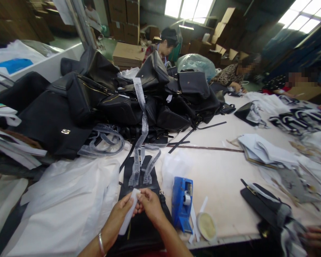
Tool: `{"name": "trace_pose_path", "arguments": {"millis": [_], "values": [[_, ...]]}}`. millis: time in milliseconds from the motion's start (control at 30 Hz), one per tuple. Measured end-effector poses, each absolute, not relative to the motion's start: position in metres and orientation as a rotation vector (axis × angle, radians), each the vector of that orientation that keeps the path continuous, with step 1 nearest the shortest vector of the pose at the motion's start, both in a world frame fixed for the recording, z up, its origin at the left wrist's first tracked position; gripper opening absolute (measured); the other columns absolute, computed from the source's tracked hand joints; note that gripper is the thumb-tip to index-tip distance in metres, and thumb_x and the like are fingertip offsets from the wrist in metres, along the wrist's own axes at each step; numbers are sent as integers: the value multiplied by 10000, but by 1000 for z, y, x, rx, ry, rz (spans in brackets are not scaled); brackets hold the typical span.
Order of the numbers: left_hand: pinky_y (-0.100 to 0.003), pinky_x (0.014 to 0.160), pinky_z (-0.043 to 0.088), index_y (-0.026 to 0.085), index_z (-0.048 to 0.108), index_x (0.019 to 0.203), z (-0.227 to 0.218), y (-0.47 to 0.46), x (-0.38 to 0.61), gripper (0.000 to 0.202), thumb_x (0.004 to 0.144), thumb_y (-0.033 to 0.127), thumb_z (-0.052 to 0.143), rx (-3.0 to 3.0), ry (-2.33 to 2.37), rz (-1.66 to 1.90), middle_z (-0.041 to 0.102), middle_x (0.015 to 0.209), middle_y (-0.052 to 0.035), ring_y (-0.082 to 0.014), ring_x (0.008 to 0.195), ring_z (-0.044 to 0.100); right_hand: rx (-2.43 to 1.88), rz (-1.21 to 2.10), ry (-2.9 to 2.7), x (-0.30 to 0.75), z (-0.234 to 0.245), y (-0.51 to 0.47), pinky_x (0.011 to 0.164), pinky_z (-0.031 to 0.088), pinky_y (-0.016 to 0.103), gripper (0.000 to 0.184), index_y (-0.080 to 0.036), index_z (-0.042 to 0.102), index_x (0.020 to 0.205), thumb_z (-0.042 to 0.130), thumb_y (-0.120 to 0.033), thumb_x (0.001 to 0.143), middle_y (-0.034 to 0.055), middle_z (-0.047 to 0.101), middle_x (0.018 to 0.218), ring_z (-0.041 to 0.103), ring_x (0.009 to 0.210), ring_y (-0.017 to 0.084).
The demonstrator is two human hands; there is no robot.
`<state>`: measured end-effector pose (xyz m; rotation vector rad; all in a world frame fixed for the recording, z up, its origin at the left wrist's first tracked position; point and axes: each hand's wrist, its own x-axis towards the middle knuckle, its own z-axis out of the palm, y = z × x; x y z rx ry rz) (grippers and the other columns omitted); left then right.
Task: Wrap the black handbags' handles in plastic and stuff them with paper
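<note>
A black leather backpack (147, 226) lies in front of me, its straps (149, 166) wrapped in clear plastic and stretched away from me. Over the bag, my left hand (122, 211) grips a folded white strip (127, 221), perhaps paper or thin foam; I cannot tell which. The fingers of my right hand (150, 204) pinch the top end of this same strip. Both hands are closed and close together. Just right of the bag stands a blue tape dispenser (179, 203) with a roll in it.
Black bags (117, 103) are heaped across the table's far side. White plastic sheets (72, 203) lie at left. A round tub (206, 226) sits beside the dispenser. Papers (267, 148) and another black bag (264, 201) are at right, near another person's hand (319, 235). Co-workers sit beyond.
</note>
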<state>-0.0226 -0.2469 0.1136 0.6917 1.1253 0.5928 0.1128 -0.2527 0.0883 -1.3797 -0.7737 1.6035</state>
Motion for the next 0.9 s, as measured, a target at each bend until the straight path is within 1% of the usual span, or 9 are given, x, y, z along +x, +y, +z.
{"name": "trace_pose_path", "arguments": {"millis": [200, 300, 400, 500, 600, 667, 733, 800, 900], "values": [[-266, 659, 478, 158, 524, 1297, 107, -249, -22, 605, 799, 490, 616, 743, 1156, 574, 712, 850, -51, -179, 726, 625, -1593, 1411, -860, 107, 91, -258, 390, 411, 188, 140, -172, 571, 824, 534, -304, 794, -45, 563, 554, 537, 440, 106], [-258, 640, 468, 165, 545, 1276, 109, -248, -20, 568, 802, 468, 620, 791, 1145, 577, 707, 854, -46, -178, 729, 621, -1593, 1468, -745, 105, 84, -256, 382, 371, 173, 127, -185, 525, 781, 549, -310, 769, -59, 551, 512, 524, 424, 101], [-240, 594, 443, 150, 587, 1213, 112, -246, -17, 513, 798, 448, 629, 814, 1112, 563, 690, 786, -39, -158, 670, 596, -1538, 1593, -636, 111, 80, -250, 372, 336, 165, 180, -184, 493, 720, 604, -325, 714, -74, 516, 446, 466, 375, 82], [-235, 582, 432, 133, 623, 1128, 113, -243, -15, 455, 791, 439, 634, 819, 1102, 545, 670, 735, -33, -141, 622, 571, -1492, 1706, -610, 125, 86, -247, 392, 370, 184, 289, -169, 505, 682, 685, -392, 646, -68, 507, 416, 444, 357, 76], [-237, 571, 428, 127, 634, 1067, 112, -242, -14, 421, 791, 444, 626, 873, 1160, 534, 657, 717, -26, -136, 592, 553, -1367, 1782, -576, 133, 98, -253, 513, 474, 229, 400, -142, 563, 776, 658, -522, 695, -1, 615, 578, 571, 483, 102], [-241, 558, 424, 132, 640, 1043, 111, -242, -13, 413, 795, 461, 611, 944, 1194, 525, 656, 721, -23, -142, 585, 548, -1302, 1747, -565, 131, 101, -258, 565, 494, 231, 444, -137, 575, 858, 641, -556, 726, 15, 639, 663, 611, 557, 108], [-248, 568, 428, 142, 645, 1023, 109, -245, -12, 393, 807, 466, 590, 1051, 1200, 528, 661, 738, -23, -156, 606, 554, -1341, 1637, -566, 125, 99, -262, 502, 467, 206, 454, -137, 565, 859, 685, -542, 695, -7, 615, 606, 585, 502, 102], [-255, 601, 434, 161, 642, 1020, 108, -248, -11, 364, 812, 454, 588, 1174, 1218, 541, 666, 743, -17, -171, 637, 564, -1435, 1510, -570, 118, 92, -264, 422, 418, 189, 431, -145, 548, 813, 706, -520, 672, -42, 564, 514, 520, 411, 89], [-267, 647, 445, 183, 640, 1018, 107, -250, -11, 353, 794, 455, 611, 1232, 1229, 528, 683, 766, -15, -197, 686, 594, -1502, 1420, -585, 113, 81, -267, 397, 408, 194, 347, -157, 545, 783, 665, -476, 719, -59, 534, 471, 483, 371, 89]]}}
